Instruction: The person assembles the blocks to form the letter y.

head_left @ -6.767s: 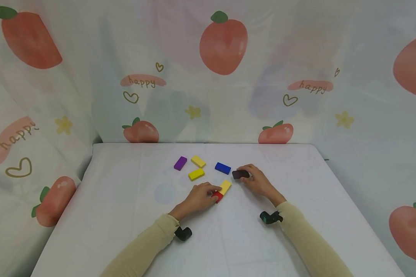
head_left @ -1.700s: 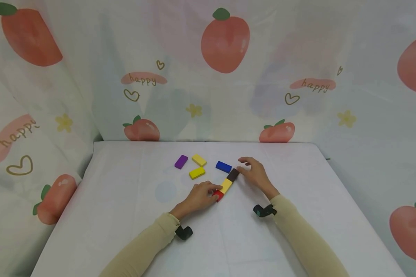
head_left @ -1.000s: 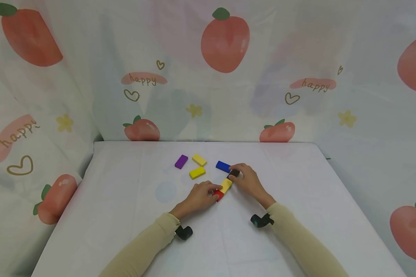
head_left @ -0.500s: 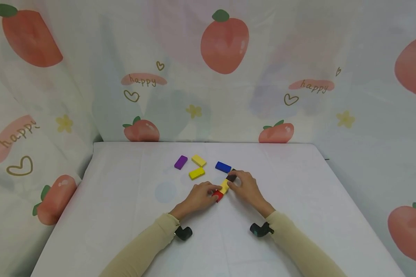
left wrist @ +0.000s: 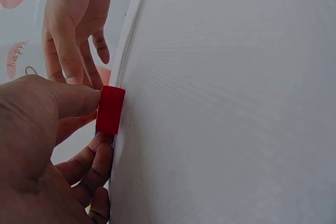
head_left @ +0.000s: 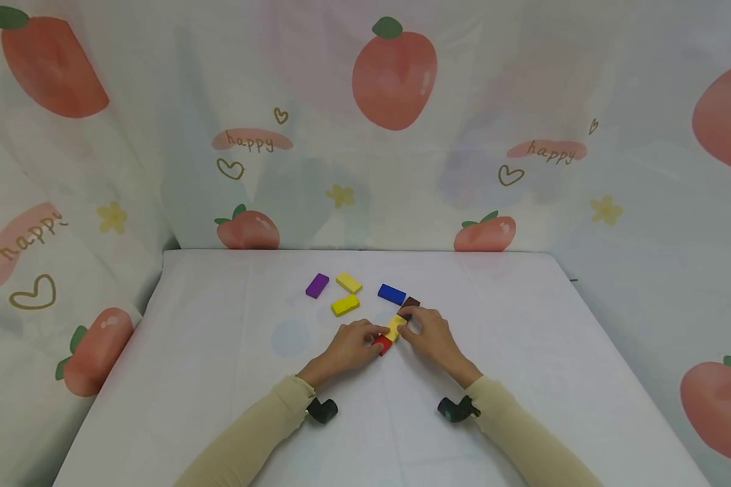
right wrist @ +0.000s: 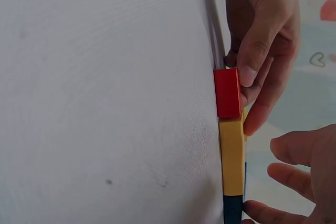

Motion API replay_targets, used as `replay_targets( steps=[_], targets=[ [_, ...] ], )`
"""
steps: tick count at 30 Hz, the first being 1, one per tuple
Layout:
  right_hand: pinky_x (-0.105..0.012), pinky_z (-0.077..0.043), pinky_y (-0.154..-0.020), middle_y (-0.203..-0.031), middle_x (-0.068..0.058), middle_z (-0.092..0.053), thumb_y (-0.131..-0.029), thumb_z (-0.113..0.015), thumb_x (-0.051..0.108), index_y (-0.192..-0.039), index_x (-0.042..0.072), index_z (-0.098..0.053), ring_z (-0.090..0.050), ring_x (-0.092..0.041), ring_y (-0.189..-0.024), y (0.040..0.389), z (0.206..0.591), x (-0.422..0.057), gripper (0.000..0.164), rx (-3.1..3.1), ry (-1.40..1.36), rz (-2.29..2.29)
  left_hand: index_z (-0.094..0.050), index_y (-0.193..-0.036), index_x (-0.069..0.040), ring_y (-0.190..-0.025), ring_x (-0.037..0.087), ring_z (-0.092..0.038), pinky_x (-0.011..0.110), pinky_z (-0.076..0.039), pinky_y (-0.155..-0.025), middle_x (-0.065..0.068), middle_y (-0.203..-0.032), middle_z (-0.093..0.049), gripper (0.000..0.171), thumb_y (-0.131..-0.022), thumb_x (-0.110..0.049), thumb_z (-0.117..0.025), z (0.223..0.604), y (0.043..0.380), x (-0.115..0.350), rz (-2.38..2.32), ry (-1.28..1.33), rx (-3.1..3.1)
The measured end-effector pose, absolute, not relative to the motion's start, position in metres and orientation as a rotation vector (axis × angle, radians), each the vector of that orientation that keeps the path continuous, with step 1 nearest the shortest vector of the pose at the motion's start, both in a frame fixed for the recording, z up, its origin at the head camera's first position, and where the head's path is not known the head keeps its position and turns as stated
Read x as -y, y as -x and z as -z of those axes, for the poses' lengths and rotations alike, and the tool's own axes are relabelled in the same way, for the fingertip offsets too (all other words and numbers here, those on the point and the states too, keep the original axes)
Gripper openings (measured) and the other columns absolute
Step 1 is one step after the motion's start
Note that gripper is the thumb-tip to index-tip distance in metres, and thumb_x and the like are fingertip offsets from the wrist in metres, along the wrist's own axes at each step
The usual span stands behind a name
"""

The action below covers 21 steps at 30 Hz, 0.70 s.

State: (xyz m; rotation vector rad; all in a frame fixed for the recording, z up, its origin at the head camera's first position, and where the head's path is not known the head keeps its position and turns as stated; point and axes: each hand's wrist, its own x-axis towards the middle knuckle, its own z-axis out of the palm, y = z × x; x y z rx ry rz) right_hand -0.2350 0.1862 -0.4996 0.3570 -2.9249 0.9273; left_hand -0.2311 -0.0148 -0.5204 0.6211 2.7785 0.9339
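Red, yellow and near-black blocks lie end to end in a slanting row on the white table. My left hand (head_left: 348, 346) pinches the red block (head_left: 383, 345) between thumb and fingers; the left wrist view shows the red block's (left wrist: 111, 110) end face. My right hand (head_left: 434, 337) is over the row, near where the yellow block (head_left: 394, 327) joins the dark block (head_left: 410, 304). In the right wrist view, the right thumb and forefinger stand apart, off the yellow block's (right wrist: 232, 156) face, and another fingertip lies right at the dark block (right wrist: 232, 209).
A blue block (head_left: 392, 294) lies just left of the dark block's far end. Farther left are a bright yellow block (head_left: 345, 305), a pale yellow block (head_left: 348, 283) and a purple block (head_left: 317, 285). A fruit-printed curtain (head_left: 317, 81) hangs behind the table.
The dark block, earlier in my right hand beside the row, now lies at the yellow block's far end. My right hand has since slid down the row toward the yellow block. My left hand stays put.
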Motion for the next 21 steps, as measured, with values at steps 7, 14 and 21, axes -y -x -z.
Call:
replay_targets(
  steps=[7, 14, 21],
  targets=[
    [-0.062, -0.036, -0.103, -0.138, -0.015, -0.059, -0.089, -0.071, 0.026, -0.117, 0.012, -0.069, -0.050, -0.038, -0.129, 0.229, 0.502, -0.183, 0.031, 2.940, -0.344, -0.858, -0.067, -0.127, -0.024, -0.091, 0.010, -0.058, 0.032, -0.038, -0.084, -0.003, -0.103, -0.067, 0.035, -0.093, -0.024, -0.067, 0.524, 0.234, 0.015, -0.936, -0.668, -2.791],
    [-0.062, -0.039, -0.099, -0.145, -0.014, -0.053, -0.086, -0.073, 0.031, -0.111, 0.012, -0.071, -0.049, -0.041, -0.129, 0.225, 0.505, -0.177, 0.031, 2.961, -0.280, -0.780, -0.067, -0.127, -0.023, -0.092, 0.012, -0.058, 0.034, -0.039, -0.086, -0.002, -0.103, -0.066, 0.034, -0.093, -0.025, -0.066, 0.521, 0.235, 0.013, -0.932, -0.662, -2.792],
    [-0.059, -0.040, -0.097, -0.145, -0.012, -0.052, -0.085, -0.074, 0.040, -0.111, 0.015, -0.068, -0.049, -0.038, -0.129, 0.222, 0.509, -0.170, 0.037, 2.993, -0.204, -0.642, -0.066, -0.129, -0.024, -0.093, 0.012, -0.058, 0.035, -0.039, -0.087, -0.002, -0.105, -0.067, 0.035, -0.093, -0.025, -0.066, 0.524, 0.235, 0.013, -0.927, -0.670, -2.790]
  ],
)
